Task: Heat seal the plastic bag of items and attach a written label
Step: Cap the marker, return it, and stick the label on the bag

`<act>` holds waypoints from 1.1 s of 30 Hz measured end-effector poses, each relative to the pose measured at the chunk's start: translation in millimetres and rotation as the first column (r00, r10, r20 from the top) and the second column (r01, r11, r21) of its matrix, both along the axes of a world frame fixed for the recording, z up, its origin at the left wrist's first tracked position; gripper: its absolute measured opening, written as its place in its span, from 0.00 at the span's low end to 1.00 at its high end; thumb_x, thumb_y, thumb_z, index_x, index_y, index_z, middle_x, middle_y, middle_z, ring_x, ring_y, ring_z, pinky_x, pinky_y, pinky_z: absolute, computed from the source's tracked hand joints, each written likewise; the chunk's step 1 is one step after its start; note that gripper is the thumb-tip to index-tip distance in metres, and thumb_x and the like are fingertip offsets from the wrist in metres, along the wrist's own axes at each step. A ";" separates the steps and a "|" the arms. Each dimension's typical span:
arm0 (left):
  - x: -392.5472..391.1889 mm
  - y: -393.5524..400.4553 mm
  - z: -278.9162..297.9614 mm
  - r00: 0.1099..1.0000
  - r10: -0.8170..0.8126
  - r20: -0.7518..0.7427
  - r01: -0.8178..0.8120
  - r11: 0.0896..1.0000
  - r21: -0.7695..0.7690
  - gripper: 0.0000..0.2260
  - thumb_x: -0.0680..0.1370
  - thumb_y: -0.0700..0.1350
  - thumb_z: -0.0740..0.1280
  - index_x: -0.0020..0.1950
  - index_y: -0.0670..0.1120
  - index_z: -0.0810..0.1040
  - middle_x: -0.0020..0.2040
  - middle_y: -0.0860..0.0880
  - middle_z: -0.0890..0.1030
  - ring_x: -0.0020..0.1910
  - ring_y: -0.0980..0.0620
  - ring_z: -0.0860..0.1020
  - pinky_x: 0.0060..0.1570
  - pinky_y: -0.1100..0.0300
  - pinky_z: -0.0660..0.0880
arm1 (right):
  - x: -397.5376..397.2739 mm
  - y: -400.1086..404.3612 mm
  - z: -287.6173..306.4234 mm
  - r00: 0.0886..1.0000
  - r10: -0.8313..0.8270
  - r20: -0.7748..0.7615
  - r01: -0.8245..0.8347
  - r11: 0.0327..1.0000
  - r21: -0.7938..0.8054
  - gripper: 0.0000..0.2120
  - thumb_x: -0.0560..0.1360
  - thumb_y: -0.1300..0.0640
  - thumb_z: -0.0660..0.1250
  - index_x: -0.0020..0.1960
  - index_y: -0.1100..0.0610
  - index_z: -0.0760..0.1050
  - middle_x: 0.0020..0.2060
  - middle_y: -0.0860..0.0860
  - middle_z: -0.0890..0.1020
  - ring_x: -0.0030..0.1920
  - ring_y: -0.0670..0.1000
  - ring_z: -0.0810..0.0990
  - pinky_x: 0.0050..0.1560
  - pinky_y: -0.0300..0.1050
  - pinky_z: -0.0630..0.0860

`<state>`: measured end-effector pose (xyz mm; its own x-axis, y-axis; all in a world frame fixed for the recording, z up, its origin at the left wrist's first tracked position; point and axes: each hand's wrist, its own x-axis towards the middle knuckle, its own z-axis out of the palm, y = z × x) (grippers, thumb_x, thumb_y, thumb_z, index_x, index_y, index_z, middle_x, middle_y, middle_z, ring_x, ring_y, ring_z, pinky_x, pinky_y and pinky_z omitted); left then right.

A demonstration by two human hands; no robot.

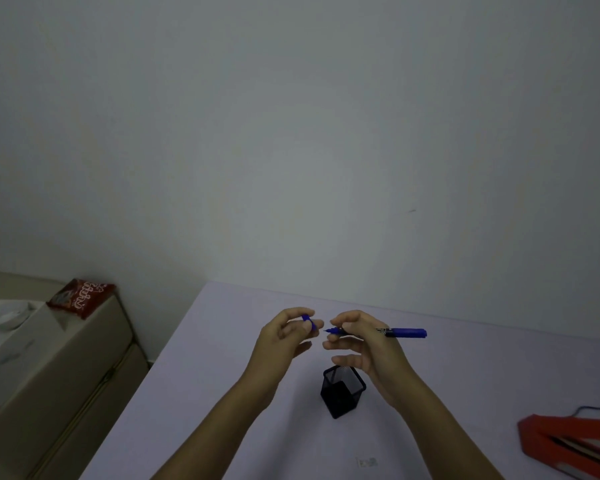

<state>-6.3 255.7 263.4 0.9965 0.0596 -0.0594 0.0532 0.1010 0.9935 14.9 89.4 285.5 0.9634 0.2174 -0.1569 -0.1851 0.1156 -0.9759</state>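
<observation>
A pale lilac table (194, 393) stood against a plain wall, bearing a black mesh pen holder (342, 391) upright near its middle. A red heat sealer (568, 445) lay at the table's right near edge, with a dark cord (593, 407) trailing behind it. A small faint label (367, 462) lay flat near the front edge, its markings too blurred to read.

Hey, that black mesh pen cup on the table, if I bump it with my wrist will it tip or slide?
The mesh pen cup looks empty and is thin wire mesh, so it is probably very light and would likely slide on the smooth table. It stands taller than its base is wide, so a knock near the rim might tip it. Its square sides suggest it would not roll far.
</observation>
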 end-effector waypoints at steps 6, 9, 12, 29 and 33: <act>1.8 -1.0 2.7 0.993 -0.023 -0.113 -0.002 0.977 -0.215 0.09 0.81 0.45 0.62 0.59 0.45 0.77 0.52 0.50 0.86 0.55 0.54 0.82 0.55 0.58 0.77 | 0.4 8.3 0.2 0.999 -0.032 -0.004 0.032 0.999 -0.030 0.04 0.77 0.62 0.64 0.46 0.60 0.77 0.44 0.60 0.85 0.45 0.60 0.85 0.42 0.53 0.82; 1.2 -2.8 2.3 0.991 -0.035 -0.131 0.006 0.976 -0.217 0.10 0.81 0.46 0.61 0.59 0.45 0.78 0.52 0.48 0.85 0.55 0.53 0.82 0.55 0.58 0.77 | 0.9 9.6 -1.3 0.999 -0.042 0.008 0.042 0.998 -0.042 0.03 0.77 0.62 0.66 0.45 0.60 0.78 0.43 0.60 0.85 0.44 0.60 0.85 0.42 0.52 0.82; 0.8 -3.3 1.5 0.991 -0.044 -0.127 0.015 0.976 -0.216 0.09 0.81 0.46 0.62 0.58 0.46 0.78 0.52 0.48 0.86 0.54 0.53 0.82 0.53 0.60 0.78 | 2.0 12.4 -3.0 0.998 -0.062 0.021 0.064 0.995 -0.072 0.03 0.77 0.61 0.66 0.46 0.60 0.78 0.42 0.59 0.85 0.43 0.59 0.85 0.41 0.51 0.83; 6.2 -0.2 -0.8 0.976 -0.082 0.203 0.002 0.930 0.369 0.04 0.74 0.44 0.72 0.41 0.53 0.84 0.37 0.55 0.85 0.39 0.59 0.81 0.43 0.68 0.77 | 8.0 25.0 -3.9 0.948 -0.297 0.114 0.303 0.953 -0.032 0.17 0.78 0.54 0.64 0.33 0.58 0.69 0.19 0.48 0.69 0.20 0.45 0.65 0.21 0.36 0.63; 21.1 -9.1 -17.0 0.963 -0.208 0.169 0.125 0.907 0.402 0.02 0.75 0.44 0.71 0.43 0.50 0.84 0.38 0.52 0.85 0.39 0.57 0.81 0.40 0.68 0.75 | 19.0 8.7 -22.4 0.956 -0.289 0.043 0.292 0.952 -0.092 0.16 0.78 0.53 0.65 0.33 0.57 0.70 0.19 0.47 0.69 0.20 0.45 0.65 0.21 0.36 0.63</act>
